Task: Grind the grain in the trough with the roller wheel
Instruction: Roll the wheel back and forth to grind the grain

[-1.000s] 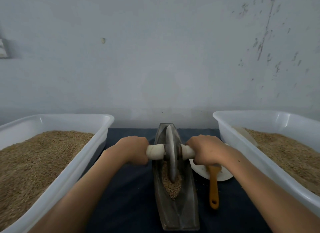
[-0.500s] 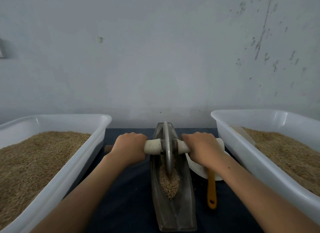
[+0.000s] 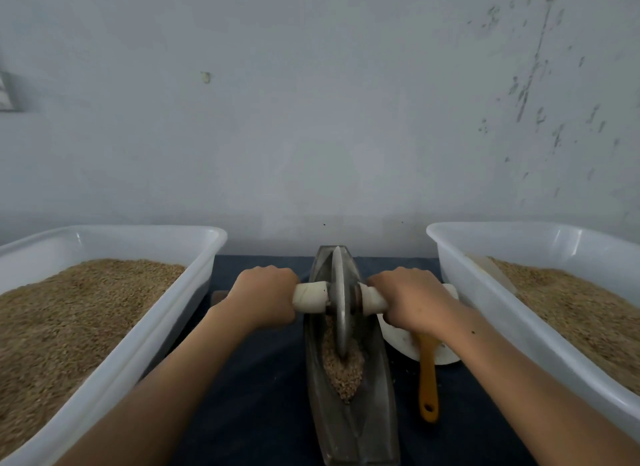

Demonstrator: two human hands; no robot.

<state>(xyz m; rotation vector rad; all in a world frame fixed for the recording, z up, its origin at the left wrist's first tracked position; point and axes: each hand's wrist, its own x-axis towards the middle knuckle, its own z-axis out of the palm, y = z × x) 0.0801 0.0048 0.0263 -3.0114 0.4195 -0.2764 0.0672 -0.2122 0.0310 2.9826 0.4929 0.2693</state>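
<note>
A long grey metal trough (image 3: 349, 431) lies lengthwise in the middle of the dark table. A heap of brown grain (image 3: 343, 372) fills its central part. The thin metal roller wheel (image 3: 340, 302) stands upright in the trough, its lower edge in the far end of the grain. A pale axle handle (image 3: 310, 297) runs through the wheel to both sides. My left hand (image 3: 265, 297) grips the left end of the handle. My right hand (image 3: 410, 301) grips the right end.
Two white plastic tubs of grain flank the trough, the left tub (image 3: 114, 372) and the right tub (image 3: 540, 337). A white dish (image 3: 398, 341) with an orange-handled brush (image 3: 428, 382) lies just right of the trough. A grey wall (image 3: 311, 119) stands close behind.
Both hands have pushed the wheel away from me along the trough, from the middle of the grain towards its far end.
</note>
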